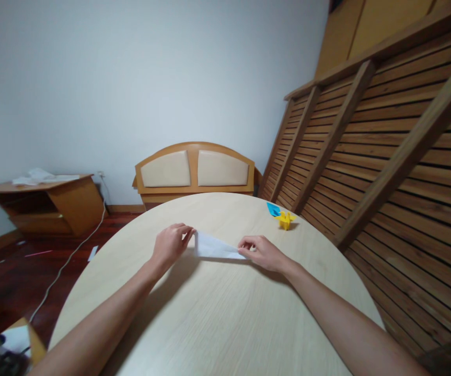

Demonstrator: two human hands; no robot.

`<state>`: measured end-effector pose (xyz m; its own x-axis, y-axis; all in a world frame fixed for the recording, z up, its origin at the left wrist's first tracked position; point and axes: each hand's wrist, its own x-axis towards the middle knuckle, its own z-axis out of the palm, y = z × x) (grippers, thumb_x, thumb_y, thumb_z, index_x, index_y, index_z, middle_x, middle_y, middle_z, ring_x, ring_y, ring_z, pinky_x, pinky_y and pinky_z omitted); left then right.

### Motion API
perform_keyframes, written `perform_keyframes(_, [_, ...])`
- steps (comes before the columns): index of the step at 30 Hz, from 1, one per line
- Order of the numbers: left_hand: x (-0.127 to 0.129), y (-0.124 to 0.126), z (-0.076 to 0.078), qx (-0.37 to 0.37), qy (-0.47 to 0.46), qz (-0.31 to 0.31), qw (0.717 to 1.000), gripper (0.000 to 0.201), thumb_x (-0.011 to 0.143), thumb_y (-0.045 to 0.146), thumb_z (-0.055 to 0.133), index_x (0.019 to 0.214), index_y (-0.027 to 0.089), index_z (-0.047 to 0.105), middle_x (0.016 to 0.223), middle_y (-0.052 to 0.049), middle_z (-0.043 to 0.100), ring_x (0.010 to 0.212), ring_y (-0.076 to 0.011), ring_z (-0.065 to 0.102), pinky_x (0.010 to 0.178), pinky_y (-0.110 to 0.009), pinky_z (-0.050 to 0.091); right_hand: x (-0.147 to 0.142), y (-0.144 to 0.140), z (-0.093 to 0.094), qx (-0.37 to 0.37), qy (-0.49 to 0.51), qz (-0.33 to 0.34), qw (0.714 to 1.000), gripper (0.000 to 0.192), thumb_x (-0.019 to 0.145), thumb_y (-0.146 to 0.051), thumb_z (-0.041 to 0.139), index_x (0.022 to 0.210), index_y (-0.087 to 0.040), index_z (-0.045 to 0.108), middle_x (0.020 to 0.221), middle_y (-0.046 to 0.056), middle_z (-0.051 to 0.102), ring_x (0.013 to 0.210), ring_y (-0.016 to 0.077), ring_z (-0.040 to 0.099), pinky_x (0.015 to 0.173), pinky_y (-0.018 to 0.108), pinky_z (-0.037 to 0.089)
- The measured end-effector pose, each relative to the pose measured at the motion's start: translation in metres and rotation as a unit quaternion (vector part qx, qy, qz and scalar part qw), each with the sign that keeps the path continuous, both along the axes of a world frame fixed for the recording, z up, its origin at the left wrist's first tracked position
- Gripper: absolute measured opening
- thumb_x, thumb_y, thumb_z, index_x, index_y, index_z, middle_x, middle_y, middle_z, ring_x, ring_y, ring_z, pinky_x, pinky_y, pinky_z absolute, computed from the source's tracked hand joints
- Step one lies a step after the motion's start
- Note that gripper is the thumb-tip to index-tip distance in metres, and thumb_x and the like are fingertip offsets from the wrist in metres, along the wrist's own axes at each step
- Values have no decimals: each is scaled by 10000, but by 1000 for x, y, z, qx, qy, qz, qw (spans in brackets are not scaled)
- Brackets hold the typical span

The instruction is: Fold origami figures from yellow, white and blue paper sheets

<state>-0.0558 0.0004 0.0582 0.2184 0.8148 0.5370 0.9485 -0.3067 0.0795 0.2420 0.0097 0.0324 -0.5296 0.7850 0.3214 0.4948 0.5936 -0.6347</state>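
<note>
White folded paper [214, 246] lay flat near the middle of the round pale-wood bench [217, 318], tapering toward the right. In the head view, the left hand [169, 244] pinched the paper's wide left edge between thumb and fingers, closed on it. The right hand [262, 251] pressed fingertips [244, 243] down on the narrow right end, fingers curled. The two hands were apart, one at each end. A yellow paper figure [285, 220] and a blue paper piece [273, 209] sat together near the bench's far right edge, well apart from the hands.
</note>
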Motion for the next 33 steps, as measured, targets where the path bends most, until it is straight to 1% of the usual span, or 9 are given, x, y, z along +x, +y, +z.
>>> perform_keyframes(2, [3,-1,-1,68,-18,-2,998,251,982,309,468,1004,201,694,1020,-76,704,942,-236,633,772,-319,484,-3,2,-7,-33,13,-13,999,194,862,-298,598,862,-146,719,801,41,702,733,159,614,651,242,428])
perform_keyframes(4, [11,-5,-6,125,-21,-49,991,254,979,288,474,1138,177,639,1149,-110,659,1050,-252,593,883,-365,478,-7,4,-13,-71,13,-17,997,223,851,-326,609,854,-136,726,770,41,698,696,156,602,603,236,413])
perform_keyframes(7, [32,-13,-18,83,32,-174,981,250,986,286,467,1166,187,609,1151,-97,652,1026,-234,596,894,-378,483,-11,4,-18,-95,8,-17,995,246,842,-346,618,829,-130,735,748,37,701,673,152,594,584,233,401])
perform_keyframes(10, [51,-17,-33,11,54,-232,971,259,972,229,474,1201,187,587,1167,-97,646,1032,-226,597,876,-367,496,-14,2,-18,-86,1,-9,996,244,842,-331,609,796,-131,741,731,29,704,669,151,592,595,234,401])
perform_keyframes(13, [60,-15,-44,-33,36,-240,970,284,954,193,498,1225,177,581,1178,-94,650,1075,-231,580,920,-376,479,-14,0,-15,-86,-10,1,996,242,841,-314,603,782,-132,751,724,30,712,665,153,598,589,234,398])
perform_keyframes(17, [61,-11,-50,-76,36,-235,968,221,945,180,522,1129,208,641,1063,-65,684,1004,-217,600,901,-373,469,-17,-1,-15,-93,-13,6,996,225,828,-314,630,817,-141,773,749,39,736,676,161,621,603,238,415])
perform_keyframes(22, [61,-11,-51,-102,20,-222,969,180,923,164,550,1052,208,668,1007,-58,682,932,-204,607,827,-329,479,-17,1,-18,-67,-20,14,997,182,815,-295,658,824,-158,778,777,45,745,692,164,640,630,243,432])
perform_keyframes(28, [60,-11,-51,-104,17,-230,968,208,922,152,547,1079,214,669,1057,-52,687,970,-209,604,853,-326,476,-13,1,-15,-18,-46,23,999,156,802,-246,673,906,-188,775,826,36,730,722,153,628,668,242,442])
perform_keyframes(33, [62,-13,-47,-97,44,-221,969,178,921,157,546,1045,205,665,990,-58,687,924,-206,612,821,-326,481,-13,-1,-13,3,-64,26,998,148,812,-227,665,911,-185,768,834,42,723,723,152,617,681,242,443])
